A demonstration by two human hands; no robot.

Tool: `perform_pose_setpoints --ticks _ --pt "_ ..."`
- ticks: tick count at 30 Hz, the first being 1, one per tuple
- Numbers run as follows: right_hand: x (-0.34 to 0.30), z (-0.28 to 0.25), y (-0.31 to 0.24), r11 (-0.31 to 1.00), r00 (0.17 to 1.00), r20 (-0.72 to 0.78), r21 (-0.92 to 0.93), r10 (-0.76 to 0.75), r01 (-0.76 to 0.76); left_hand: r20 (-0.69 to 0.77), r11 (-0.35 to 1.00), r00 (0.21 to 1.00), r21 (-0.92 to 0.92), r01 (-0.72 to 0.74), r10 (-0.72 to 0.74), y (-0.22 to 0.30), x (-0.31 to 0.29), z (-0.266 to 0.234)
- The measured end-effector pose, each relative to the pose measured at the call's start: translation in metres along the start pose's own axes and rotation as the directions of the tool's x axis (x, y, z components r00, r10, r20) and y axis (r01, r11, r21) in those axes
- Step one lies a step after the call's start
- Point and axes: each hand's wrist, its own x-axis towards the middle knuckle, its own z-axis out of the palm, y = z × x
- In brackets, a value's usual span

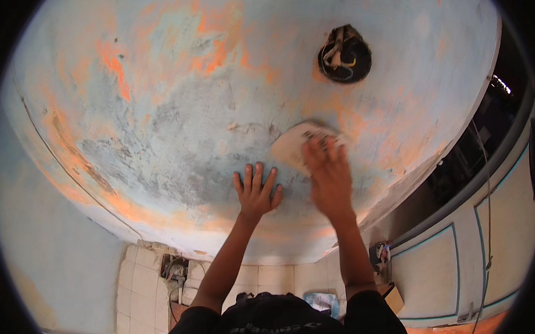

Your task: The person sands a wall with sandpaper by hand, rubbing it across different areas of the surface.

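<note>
Facing me is a wall [178, 129] with worn pale-blue paint, orange patches and grey scuffed areas. My right hand [330, 179] holds a sheet of sandpaper [290, 148] against it, pressing with outstretched fingers. The sheet's beige backing, with dark print, faces me, and its far edge curves. Slight blur shows on this hand. My left hand [256, 191] rests on the wall, left of the sandpaper, with its fingers spread and nothing held.
Above the sandpaper, a round hole [345, 55] in the wall exposes wires. A thin cable [67, 168] runs along the left corner. Below are floor tiles [142, 283], a broken opening with pipes [176, 276] and a plastic bag [324, 303]. White panels [430, 273] stand at right.
</note>
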Motion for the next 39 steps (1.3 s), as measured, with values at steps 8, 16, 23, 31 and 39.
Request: perform_pose_setpoints --ticks 8,16,23,31,39 --pt "-0.03 0.007 0.036 0.782 0.641 -0.453 0.426 0.62 -0.455 0.118 0.996 0.991 0.052 -0.067 0.061 -0.096 0.015 -0.042" --pt "-0.086 0.109 -0.089 0.966 0.952 0.179 0.038 0.247 -0.257 -0.013 0.993 0.999 0.109 -0.044 0.045 -0.157 0.147 -0.082" --pt "-0.071 0.074 0.001 0.678 0.553 -0.393 0.46 0.735 -0.574 -0.162 0.994 0.986 0.108 -0.024 0.042 -0.176 0.166 -0.085" --pt "-0.075 0.123 -0.092 0.973 0.975 -0.004 -0.058 0.223 -0.223 -0.161 0.994 0.985 0.1 -0.046 0.062 -0.181 0.161 -0.08" --pt "-0.038 0.078 -0.04 0.744 0.64 -0.382 0.403 0.666 -0.534 -0.141 0.993 0.989 0.11 -0.035 0.05 -0.178 0.162 -0.081"
